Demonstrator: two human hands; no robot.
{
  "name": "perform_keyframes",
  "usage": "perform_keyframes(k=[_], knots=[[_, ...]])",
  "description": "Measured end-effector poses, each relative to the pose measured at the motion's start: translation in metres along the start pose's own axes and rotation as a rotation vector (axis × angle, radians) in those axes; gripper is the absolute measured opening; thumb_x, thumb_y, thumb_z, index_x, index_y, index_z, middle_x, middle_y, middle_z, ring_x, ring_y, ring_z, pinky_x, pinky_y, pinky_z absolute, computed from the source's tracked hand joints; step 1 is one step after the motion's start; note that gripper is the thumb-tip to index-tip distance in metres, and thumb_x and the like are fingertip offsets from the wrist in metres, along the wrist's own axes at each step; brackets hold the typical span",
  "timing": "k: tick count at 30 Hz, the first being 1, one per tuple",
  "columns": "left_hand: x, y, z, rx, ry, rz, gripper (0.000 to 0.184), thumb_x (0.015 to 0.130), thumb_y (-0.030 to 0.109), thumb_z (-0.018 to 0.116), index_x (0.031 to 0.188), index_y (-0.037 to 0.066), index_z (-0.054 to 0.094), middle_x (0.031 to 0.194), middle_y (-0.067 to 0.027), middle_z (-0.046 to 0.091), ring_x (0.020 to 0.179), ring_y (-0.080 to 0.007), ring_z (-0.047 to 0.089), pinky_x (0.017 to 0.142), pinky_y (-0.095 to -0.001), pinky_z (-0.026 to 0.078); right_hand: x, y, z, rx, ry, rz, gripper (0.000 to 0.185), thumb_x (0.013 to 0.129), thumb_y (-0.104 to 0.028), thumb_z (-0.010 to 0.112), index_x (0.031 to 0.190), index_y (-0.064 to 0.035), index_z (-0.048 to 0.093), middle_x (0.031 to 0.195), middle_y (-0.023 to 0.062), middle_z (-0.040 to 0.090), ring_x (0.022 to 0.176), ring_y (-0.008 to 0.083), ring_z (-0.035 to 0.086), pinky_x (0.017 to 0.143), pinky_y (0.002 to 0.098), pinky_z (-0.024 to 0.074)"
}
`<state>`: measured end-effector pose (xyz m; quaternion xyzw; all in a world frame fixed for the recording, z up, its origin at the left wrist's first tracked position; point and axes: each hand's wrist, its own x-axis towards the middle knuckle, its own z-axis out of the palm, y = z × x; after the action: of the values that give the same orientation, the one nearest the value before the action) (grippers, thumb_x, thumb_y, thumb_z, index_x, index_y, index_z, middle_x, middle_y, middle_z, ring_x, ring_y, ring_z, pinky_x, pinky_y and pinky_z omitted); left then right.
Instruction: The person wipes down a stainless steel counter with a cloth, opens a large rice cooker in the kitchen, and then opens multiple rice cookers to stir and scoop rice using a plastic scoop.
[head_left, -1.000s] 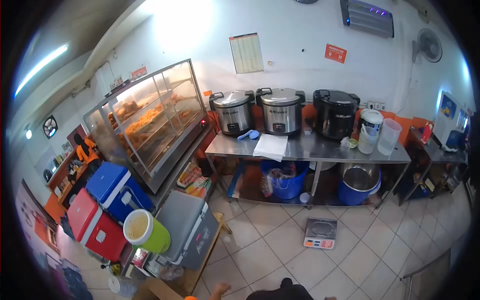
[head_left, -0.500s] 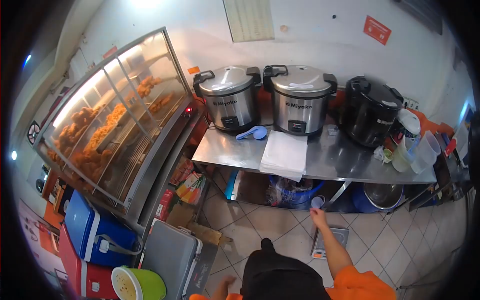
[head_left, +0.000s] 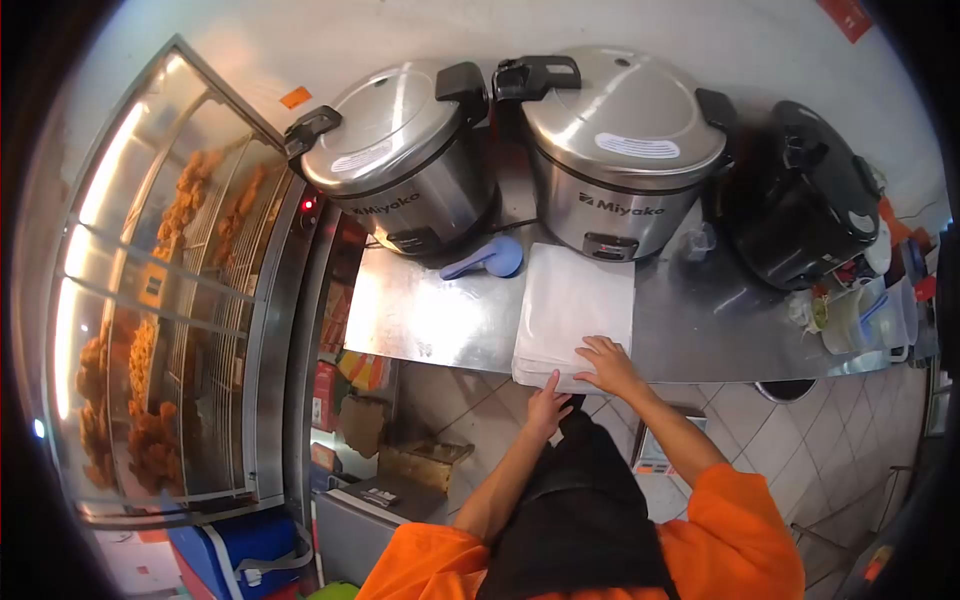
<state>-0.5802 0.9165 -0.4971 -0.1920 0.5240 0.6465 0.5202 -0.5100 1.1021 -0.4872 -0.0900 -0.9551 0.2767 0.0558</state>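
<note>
A stack of white paper sheets (head_left: 575, 300) lies on the steel table, its near end at the front edge. My right hand (head_left: 608, 368) rests on the stack's near right corner, fingers spread and open. At the near edge is my left hand (head_left: 547, 408), one digit over the paper and the other fingers below the edge, closed on the sheets. How many sheets it grips is not visible. Beyond the stack's left side lies a blue scoop (head_left: 490, 258). Two steel rice cookers, a left one (head_left: 400, 150) and a middle one (head_left: 620, 150), stand behind, lids closed.
A black rice cooker (head_left: 800, 200) and clear plastic jugs (head_left: 865, 315) are on the right of the steel table (head_left: 690, 330). The lit glass cabinet (head_left: 190, 300) of fried food stands left. Below are a scale (head_left: 660, 455) and a blue cooler (head_left: 250, 550).
I am closer to the table. My right hand, which held a small cup low near the under-shelf, is now on the paper without it. My left hand has come up to the paper's edge.
</note>
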Motion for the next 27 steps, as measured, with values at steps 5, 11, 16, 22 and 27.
perform_keyframes(k=[5, 11, 16, 22, 27], knots=[[0.022, 0.009, 0.007, -0.106, 0.054, -0.137, 0.056, 0.087, 0.040, 0.065, 0.126, 0.003, 0.047, 0.124, -0.0141, 0.051, 0.116, -0.0284, 0.050, 0.098, -0.0498, 0.039, 0.009, 0.013, 0.004, 0.151, -0.020, 0.056, 0.053, 0.075, -0.035, 0.072, 0.119, -0.0102, 0.059, 0.126, 0.0120, 0.052, 0.120, 0.0305, 0.045, 0.096, 0.0442, 0.0374], [0.022, 0.012, 0.006, -0.114, 0.249, -0.046, 0.038, 0.088, 0.018, 0.066, 0.118, -0.001, 0.051, 0.105, -0.0108, 0.061, 0.094, -0.0246, 0.060, 0.092, -0.0435, 0.048, 0.028, -0.008, -0.003, -0.013, 0.090, 0.059, 0.040, 0.075, -0.031, 0.072, 0.107, -0.0105, 0.061, 0.109, 0.0069, 0.053, 0.105, 0.0286, 0.050, 0.087, 0.0471, 0.0379], [0.030, 0.004, -0.010, -0.122, 0.233, -0.117, 0.028, 0.088, 0.014, 0.065, 0.110, -0.001, 0.053, 0.100, -0.0090, 0.061, 0.093, -0.0235, 0.061, 0.091, -0.0427, 0.049, 0.035, -0.002, 0.014, -0.109, 0.167, -0.122, 0.027, 0.073, -0.017, 0.071, 0.097, -0.0086, 0.063, 0.099, 0.0043, 0.057, 0.096, 0.0236, 0.053, 0.081, 0.0428, 0.0388], [0.022, 0.013, -0.009, -0.247, 0.096, -0.159, 0.025, 0.090, 0.013, 0.062, 0.109, 0.000, 0.053, 0.101, -0.0083, 0.060, 0.094, -0.0224, 0.059, 0.093, -0.0417, 0.048, 0.040, -0.009, 0.018, -0.085, 0.221, -0.098, 0.014, 0.071, -0.012, 0.067, 0.081, -0.0072, 0.059, 0.084, 0.0053, 0.055, 0.084, 0.0237, 0.054, 0.073, 0.0391, 0.0404], [0.033, -0.002, -0.024, -0.273, 0.009, -0.181, 0.025, 0.091, 0.013, 0.061, 0.112, 0.001, 0.053, 0.105, -0.0098, 0.060, 0.100, -0.0236, 0.059, 0.095, -0.0417, 0.046, 0.009, -0.041, 0.014, -0.068, 0.165, -0.049, 0.011, 0.072, -0.010, 0.067, 0.081, -0.0067, 0.062, 0.083, 0.0057, 0.058, 0.083, 0.0241, 0.056, 0.074, 0.0383, 0.0415]])
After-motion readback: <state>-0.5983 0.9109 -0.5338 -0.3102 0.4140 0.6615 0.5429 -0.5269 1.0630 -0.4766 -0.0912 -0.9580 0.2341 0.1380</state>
